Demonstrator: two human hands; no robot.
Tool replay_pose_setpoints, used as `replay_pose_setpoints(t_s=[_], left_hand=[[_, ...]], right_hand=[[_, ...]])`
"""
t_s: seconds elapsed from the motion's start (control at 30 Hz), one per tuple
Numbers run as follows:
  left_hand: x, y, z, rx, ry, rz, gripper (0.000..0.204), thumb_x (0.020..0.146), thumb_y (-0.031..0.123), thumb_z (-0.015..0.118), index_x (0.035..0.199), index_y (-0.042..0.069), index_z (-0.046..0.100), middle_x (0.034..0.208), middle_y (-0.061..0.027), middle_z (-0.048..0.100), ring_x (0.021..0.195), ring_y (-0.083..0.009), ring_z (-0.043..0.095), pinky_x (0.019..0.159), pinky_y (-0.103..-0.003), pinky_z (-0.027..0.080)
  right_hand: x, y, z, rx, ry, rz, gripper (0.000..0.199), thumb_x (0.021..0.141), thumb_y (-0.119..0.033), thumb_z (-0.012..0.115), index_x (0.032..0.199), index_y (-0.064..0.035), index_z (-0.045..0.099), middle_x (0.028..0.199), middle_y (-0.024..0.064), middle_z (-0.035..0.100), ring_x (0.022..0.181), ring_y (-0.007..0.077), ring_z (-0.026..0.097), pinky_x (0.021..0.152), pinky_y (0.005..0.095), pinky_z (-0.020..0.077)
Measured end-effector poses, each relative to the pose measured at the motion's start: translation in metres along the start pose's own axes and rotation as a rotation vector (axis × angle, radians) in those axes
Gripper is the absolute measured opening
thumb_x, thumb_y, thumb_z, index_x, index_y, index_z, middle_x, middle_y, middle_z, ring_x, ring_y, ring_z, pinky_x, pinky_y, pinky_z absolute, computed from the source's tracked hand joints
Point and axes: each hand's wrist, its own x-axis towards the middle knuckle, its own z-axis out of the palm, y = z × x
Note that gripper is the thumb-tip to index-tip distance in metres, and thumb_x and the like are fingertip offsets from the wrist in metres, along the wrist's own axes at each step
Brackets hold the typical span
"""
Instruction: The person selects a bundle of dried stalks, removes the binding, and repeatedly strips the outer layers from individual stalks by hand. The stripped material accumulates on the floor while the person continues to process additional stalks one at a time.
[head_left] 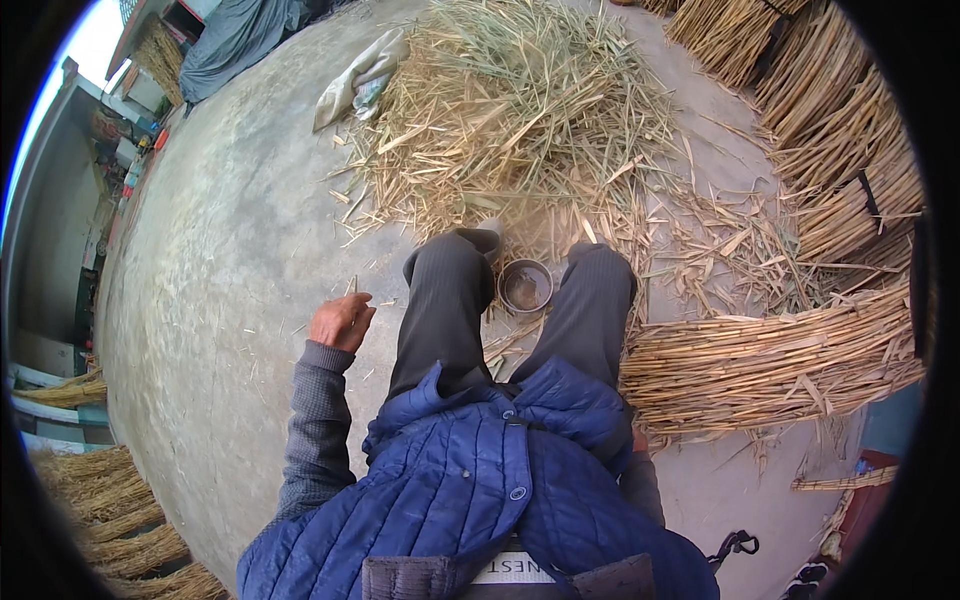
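My left hand (pixel 342 322) is held out over the concrete floor, left of my left knee. Its fingers are curled, and a short thin piece sticks up beside the fingertips, too small to name. Of my right hand (pixel 640 440), only a sliver shows past my jacket at my right hip, close to the near edge of a long bundle of reed stalks (pixel 770 365). Its fingers are hidden. Between my knees, a round bowl (pixel 525 286) with something brownish inside stands on the floor. Beyond my feet spreads a big heap of dry, pale-green stripped leaves (pixel 530 110).
A whitish sack (pixel 362 80) lies against the heap's left side. Tied reed bundles (pixel 850 130) are stacked at the far right. Loose husks (pixel 730 245) litter the floor before them. More bundles (pixel 120 510) lie at the lower left; a dark tarp (pixel 240 45) covers something far left.
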Motion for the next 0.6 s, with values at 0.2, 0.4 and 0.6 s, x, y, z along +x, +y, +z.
replay_pose_setpoints(t_s=[0.2, 0.4, 0.6], left_hand=[[0.012, 0.002, 0.007, -0.019, -0.027, 0.034, 0.02, 0.083, 0.016, 0.07, 0.099, 0.004, 0.066, 0.077, -0.0129, 0.068, 0.073, -0.0326, 0.067, 0.065, -0.04, 0.053], [0.006, 0.001, 0.008, -0.01, -0.066, -0.035, 0.016, 0.083, 0.011, 0.071, 0.096, 0.003, 0.067, 0.08, -0.0114, 0.07, 0.072, -0.0272, 0.068, 0.064, -0.036, 0.052], [-0.019, -0.008, 0.004, -0.015, -0.051, -0.069, 0.019, 0.083, 0.012, 0.07, 0.099, 0.003, 0.066, 0.079, -0.0127, 0.069, 0.072, -0.0293, 0.068, 0.064, -0.037, 0.052]], right_hand=[[0.007, 0.049, -0.001, -0.31, 0.08, -0.029, 0.024, 0.085, -0.029, 0.06, 0.082, -0.0064, 0.067, 0.081, 0.0199, 0.067, 0.08, 0.0365, 0.068, 0.07, 0.0447, 0.0523], [0.007, 0.07, 0.007, -0.238, 0.102, -0.044, 0.028, 0.085, -0.031, 0.06, 0.079, -0.0041, 0.063, 0.081, 0.0192, 0.067, 0.077, 0.0383, 0.066, 0.069, 0.0442, 0.0509], [0.005, 0.033, -0.003, -0.3, 0.048, -0.079, 0.027, 0.079, -0.031, 0.063, 0.077, -0.0043, 0.066, 0.081, 0.0192, 0.065, 0.081, 0.0371, 0.065, 0.071, 0.0449, 0.0499]])
